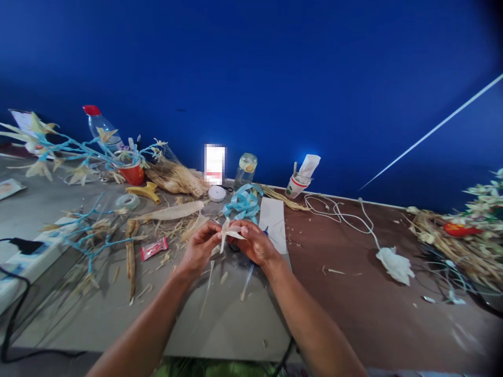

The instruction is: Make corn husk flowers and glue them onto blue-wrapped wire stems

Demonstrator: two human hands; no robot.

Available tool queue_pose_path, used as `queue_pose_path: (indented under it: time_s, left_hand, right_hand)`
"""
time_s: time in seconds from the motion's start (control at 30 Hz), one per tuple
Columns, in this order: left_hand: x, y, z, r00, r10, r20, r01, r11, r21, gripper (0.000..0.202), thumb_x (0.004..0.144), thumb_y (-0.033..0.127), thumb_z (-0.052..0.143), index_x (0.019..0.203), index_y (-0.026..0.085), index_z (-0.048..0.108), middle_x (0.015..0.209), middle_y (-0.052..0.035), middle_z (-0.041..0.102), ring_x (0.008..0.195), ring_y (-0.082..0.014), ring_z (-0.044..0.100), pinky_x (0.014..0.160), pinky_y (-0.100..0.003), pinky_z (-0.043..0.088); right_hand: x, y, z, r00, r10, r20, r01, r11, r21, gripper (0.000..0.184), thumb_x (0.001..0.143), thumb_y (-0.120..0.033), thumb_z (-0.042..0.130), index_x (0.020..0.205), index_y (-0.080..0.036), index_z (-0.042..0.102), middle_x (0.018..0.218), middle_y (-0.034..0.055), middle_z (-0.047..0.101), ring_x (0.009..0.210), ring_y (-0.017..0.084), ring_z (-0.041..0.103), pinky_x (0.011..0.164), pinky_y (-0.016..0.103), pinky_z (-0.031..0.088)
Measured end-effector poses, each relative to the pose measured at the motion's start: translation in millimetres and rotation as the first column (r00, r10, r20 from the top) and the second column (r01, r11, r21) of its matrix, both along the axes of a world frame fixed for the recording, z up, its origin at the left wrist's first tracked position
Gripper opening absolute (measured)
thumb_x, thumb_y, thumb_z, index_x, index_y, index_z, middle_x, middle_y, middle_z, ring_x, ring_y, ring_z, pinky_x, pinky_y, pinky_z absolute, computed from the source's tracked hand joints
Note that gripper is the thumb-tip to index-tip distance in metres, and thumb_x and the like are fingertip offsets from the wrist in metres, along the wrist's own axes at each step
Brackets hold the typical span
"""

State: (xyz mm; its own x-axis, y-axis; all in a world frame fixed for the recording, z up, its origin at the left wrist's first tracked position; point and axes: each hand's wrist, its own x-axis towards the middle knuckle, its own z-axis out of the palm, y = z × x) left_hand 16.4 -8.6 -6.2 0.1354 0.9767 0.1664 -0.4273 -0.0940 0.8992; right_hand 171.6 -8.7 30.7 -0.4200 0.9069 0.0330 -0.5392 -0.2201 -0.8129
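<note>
Between my two hands, over the middle of the table, is a small pale flower made of dried husk strips (227,232), its petals spread apart. My left hand (202,246) pinches it from the left with thumb and forefinger. From the other side, my right hand (256,244) grips a petal, its fingers curled. Just behind the hands lies a heap of light blue ribbon (243,203), with a white sheet (272,222) to its right. Below the right hand, a thin translucent stick (247,283) is partly hidden.
Husk scraps, a red-and-white packet (154,248) and blue-wrapped flower branches (90,243) lie on the left, near a power strip (23,277). A red cup (132,174), a glass jar (246,170) and a white cup (297,186) stand along the wall. White cables (365,214) cross the right side.
</note>
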Motion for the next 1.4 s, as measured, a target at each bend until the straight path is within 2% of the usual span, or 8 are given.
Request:
queue_pose_path:
  time_s: [0.17, 0.47, 0.77, 0.97, 1.07, 1.17, 1.27, 1.4]
  left_hand:
    - [-0.5, -2.3, 6.9, 0.998, -0.036, -0.051, 0.037, 0.999, 0.026, 0.016, 0.069, 0.031, 0.073, 0.070, 0.017, 0.065, 0.070, 0.0002, 0.058, 0.064, -0.0104, 0.051, 0.061, -0.022, 0.039]
    - [-2.2, -0.9, 3.7, 0.991, -0.098, -0.092, 0.104, 0.993, 0.057, 0.014, 0.070, 0.030, 0.072, 0.073, 0.018, 0.067, 0.074, -0.0020, 0.061, 0.070, -0.0133, 0.054, 0.066, -0.026, 0.042]
    - [-2.2, -1.9, 8.1, 0.984, -0.123, -0.131, 0.128, 0.991, 0.032, 0.016, 0.069, 0.032, 0.072, 0.071, 0.017, 0.067, 0.072, -0.0027, 0.061, 0.067, -0.0132, 0.053, 0.063, -0.025, 0.042]
    - [-4.0, -0.4, 1.5, 0.992, -0.115, -0.057, 0.114, 0.993, -0.028, 0.015, 0.067, 0.030, 0.074, 0.072, 0.018, 0.067, 0.071, -0.0015, 0.060, 0.064, -0.0120, 0.052, 0.060, -0.024, 0.040]
    - [-4.7, 0.4, -0.8, 0.994, -0.097, -0.045, 0.095, 0.994, -0.054, 0.016, 0.066, 0.030, 0.075, 0.071, 0.017, 0.066, 0.069, -0.0008, 0.059, 0.060, -0.0108, 0.051, 0.056, -0.023, 0.039]
    - [-4.8, 0.8, -0.9, 0.995, -0.094, -0.041, 0.091, 0.993, -0.070, 0.017, 0.066, 0.030, 0.076, 0.071, 0.017, 0.066, 0.069, -0.0002, 0.059, 0.057, -0.0095, 0.049, 0.054, -0.022, 0.038]
    - [-4.4, 1.0, 0.3, 0.995, -0.091, -0.043, 0.088, 0.993, -0.079, 0.017, 0.066, 0.030, 0.076, 0.071, 0.017, 0.066, 0.070, 0.0000, 0.060, 0.057, -0.0088, 0.049, 0.053, -0.022, 0.037]
    - [-3.3, 1.0, 1.9, 0.995, -0.094, -0.040, 0.092, 0.994, -0.052, 0.016, 0.067, 0.029, 0.075, 0.070, 0.017, 0.065, 0.067, 0.0005, 0.059, 0.058, -0.0090, 0.049, 0.055, -0.022, 0.038]
  right_hand:
    - [-4.9, 1.8, 1.6, 0.997, -0.067, -0.025, 0.065, 0.996, -0.059, 0.018, 0.061, -0.026, 0.078, 0.058, -0.016, 0.063, 0.072, -0.0018, 0.058, 0.063, 0.008, 0.051, 0.062, 0.021, 0.039]
    - [-2.1, 3.4, 0.7, 0.998, -0.052, -0.036, 0.042, 0.971, -0.236, 0.020, 0.056, -0.026, 0.080, 0.061, -0.016, 0.064, 0.076, -0.0015, 0.062, 0.065, 0.009, 0.054, 0.064, 0.022, 0.044]
    - [-4.7, 7.6, -4.1, 0.999, -0.034, -0.042, 0.024, 0.977, -0.211, 0.021, 0.059, -0.030, 0.079, 0.062, -0.016, 0.063, 0.066, -0.0008, 0.061, 0.060, 0.010, 0.053, 0.059, 0.022, 0.043]
    - [-2.9, 12.1, -7.3, 0.992, -0.108, -0.067, 0.089, 0.968, -0.234, 0.034, 0.064, -0.050, 0.072, 0.061, -0.017, 0.064, 0.070, 0.0018, 0.062, 0.063, 0.013, 0.054, 0.064, 0.027, 0.045]
    - [1.3, 11.9, -3.2, 0.997, -0.069, -0.046, 0.058, 0.977, -0.206, 0.047, 0.070, -0.063, 0.061, 0.066, -0.016, 0.066, 0.072, 0.0035, 0.062, 0.067, 0.015, 0.055, 0.068, 0.029, 0.046]
    - [3.8, 9.3, 0.8, 0.999, -0.018, -0.028, 0.014, 0.989, -0.145, 0.052, 0.067, -0.067, 0.060, 0.071, -0.015, 0.068, 0.074, 0.0032, 0.062, 0.069, 0.015, 0.055, 0.070, 0.028, 0.044]
    - [2.9, 5.7, 4.2, 1.000, -0.010, -0.016, 0.008, 0.994, -0.105, 0.045, 0.060, -0.060, 0.071, 0.069, -0.016, 0.067, 0.078, 0.0023, 0.062, 0.072, 0.014, 0.055, 0.070, 0.026, 0.043]
    - [-0.5, 3.2, 6.6, 1.000, -0.013, 0.019, 0.016, 0.992, -0.122, 0.033, 0.053, -0.041, 0.082, 0.065, -0.016, 0.066, 0.080, 0.0005, 0.061, 0.069, 0.011, 0.054, 0.067, 0.023, 0.042]
